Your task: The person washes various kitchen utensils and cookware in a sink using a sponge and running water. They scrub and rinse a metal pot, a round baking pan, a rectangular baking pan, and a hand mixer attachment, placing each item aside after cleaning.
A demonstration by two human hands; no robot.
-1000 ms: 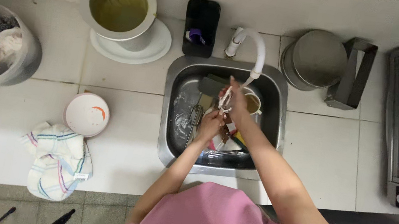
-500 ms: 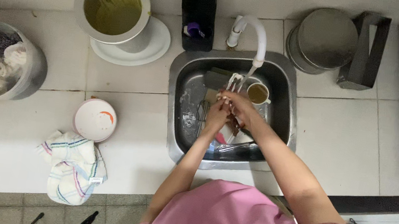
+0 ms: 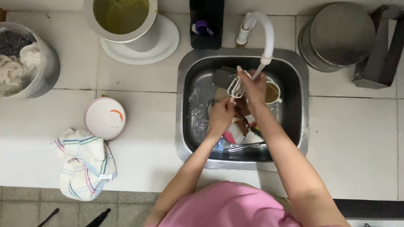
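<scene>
Lifted a little higher under the white tap [image 3: 260, 33] since half a second ago: right hand [image 3: 252, 86] closed around a white wire whisk [image 3: 237, 88], left hand [image 3: 221, 116] curled just below it, grip unclear. Both over the steel sink [image 3: 192, 74] full of dishes. White counter [image 3: 360, 138] around, striped cloth [image 3: 83, 162] and small bowl [image 3: 105, 117] at left.

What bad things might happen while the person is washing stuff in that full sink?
The right hand holds a wire whisk under the white faucet, so water may splash onto the counter. The sink is crowded with dishes, and a cup sits close to the hands, so it might get knocked. The left hand looks wet, so things may slip.
</scene>
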